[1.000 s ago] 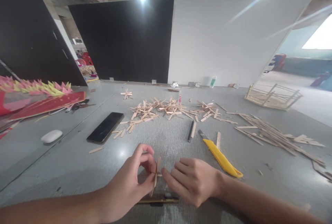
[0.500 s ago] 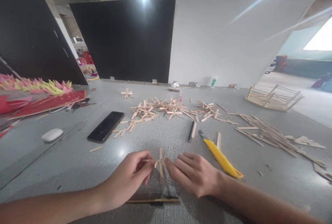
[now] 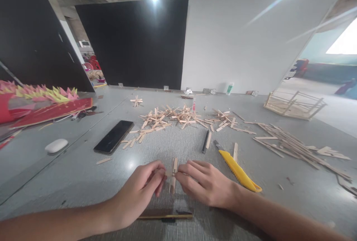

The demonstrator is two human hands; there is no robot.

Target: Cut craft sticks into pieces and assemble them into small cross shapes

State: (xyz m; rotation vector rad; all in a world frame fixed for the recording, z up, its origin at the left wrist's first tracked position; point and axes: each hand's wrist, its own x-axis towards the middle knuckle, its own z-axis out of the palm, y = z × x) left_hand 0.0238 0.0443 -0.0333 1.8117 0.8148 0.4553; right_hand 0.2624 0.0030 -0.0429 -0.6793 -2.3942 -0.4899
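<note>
Between my hands two small wooden craft sticks [image 3: 175, 164] form a cross, one pointing away from me and one lying sideways. My left hand [image 3: 142, 189] is closed in a pinch on the left end of the sideways stick. The fingers of my right hand [image 3: 205, 183] are closed at the right side of the crossing, and they hide that end. Just below, near the front edge of view, lies a thin long stick [image 3: 178, 216] with a dark object partly under it.
Beyond my hands spreads a heap of craft sticks [image 3: 184, 116]. A black phone [image 3: 114, 136] and a white case [image 3: 56, 145] lie left. On the right are a yellow utility knife [image 3: 238, 170], a dark pen [image 3: 205, 141], long wooden strips [image 3: 295, 146] and a small stick frame [image 3: 292, 105].
My right hand has moved slightly left, bringing its fingertips onto the crossed sticks. The upright stick has tilted a little to the right at its far end.
</note>
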